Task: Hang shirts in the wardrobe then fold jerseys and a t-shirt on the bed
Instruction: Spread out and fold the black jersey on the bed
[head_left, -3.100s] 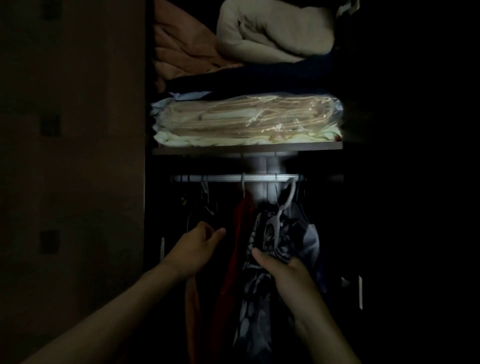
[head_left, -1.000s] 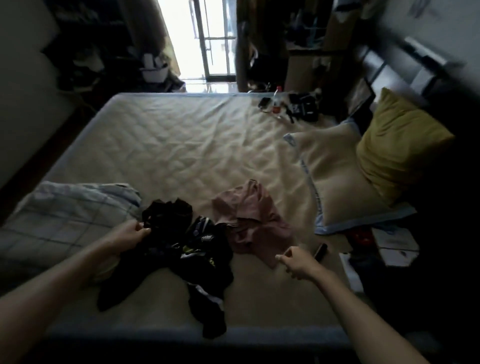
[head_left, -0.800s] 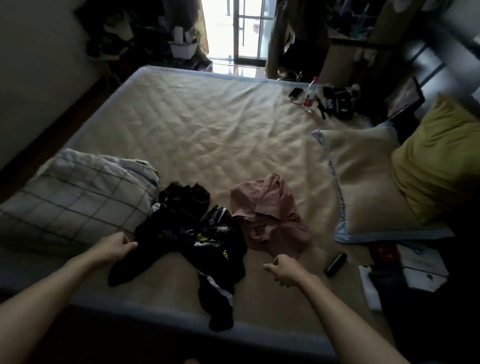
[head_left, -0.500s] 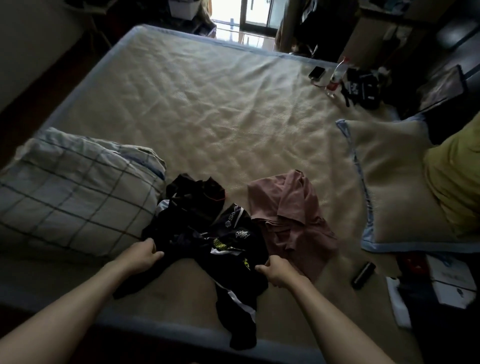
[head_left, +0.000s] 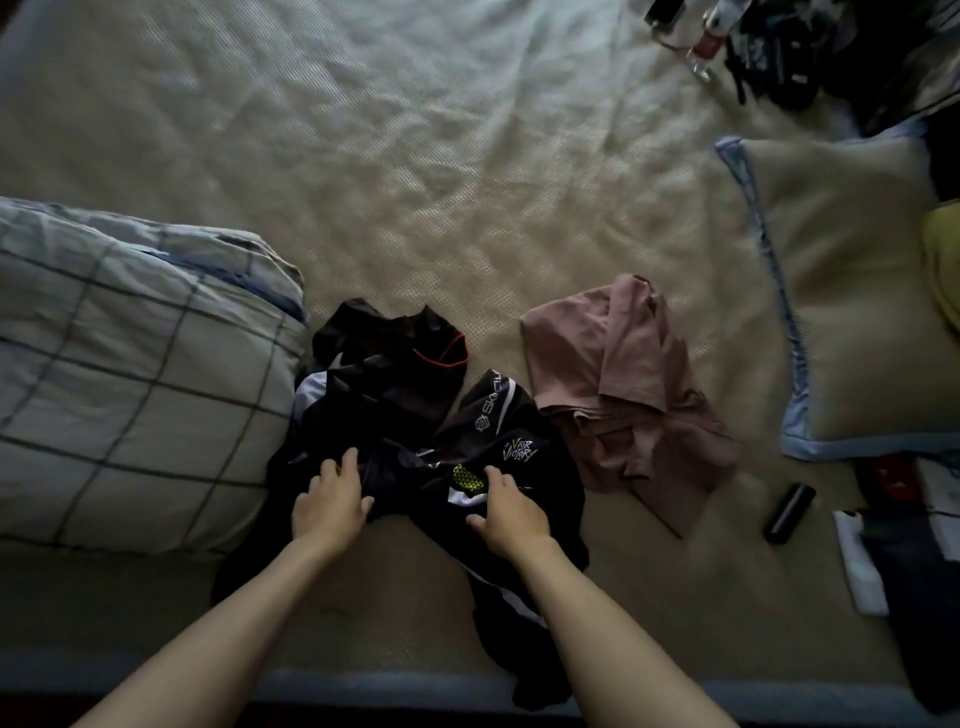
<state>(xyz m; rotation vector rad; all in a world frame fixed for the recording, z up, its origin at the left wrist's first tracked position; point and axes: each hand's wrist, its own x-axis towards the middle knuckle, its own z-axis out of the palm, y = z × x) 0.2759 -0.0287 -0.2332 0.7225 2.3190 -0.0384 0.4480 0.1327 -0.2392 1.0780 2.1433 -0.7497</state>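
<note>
- Black jerseys (head_left: 415, 447) heaped crumpled at the near edge of the bed (head_left: 415, 182), between checked pillow (head_left: 130, 374) and pink t-shirt (head_left: 623, 395).
- Long axis of the heap running from far-left to near-right: red-trimmed collar end pointing away toward the far side, one dark tail with a white stripe trailing over the near bed edge.
- White lettering and a yellow-green patch facing up near the heap's middle.
- Left hand (head_left: 332, 501) on the left part of the heap, fingers (head_left: 349, 462) spread and lightly bent, pressing into the fabric; whether any cloth is pinched, cannot tell.
- Right hand (head_left: 506, 506) on the right part, just below the yellow patch, fingers bent over the fabric, thumb out to the left; actual grasp unclear.
- T-shirt lying crumpled just right of the jerseys, touching or nearly so, untouched by either hand, long axis roughly far-to-near.
- Tan pillow (head_left: 841, 291) with blue edging at right.
- Small dark cylinder (head_left: 788, 513) on the bed right of the t-shirt.
</note>
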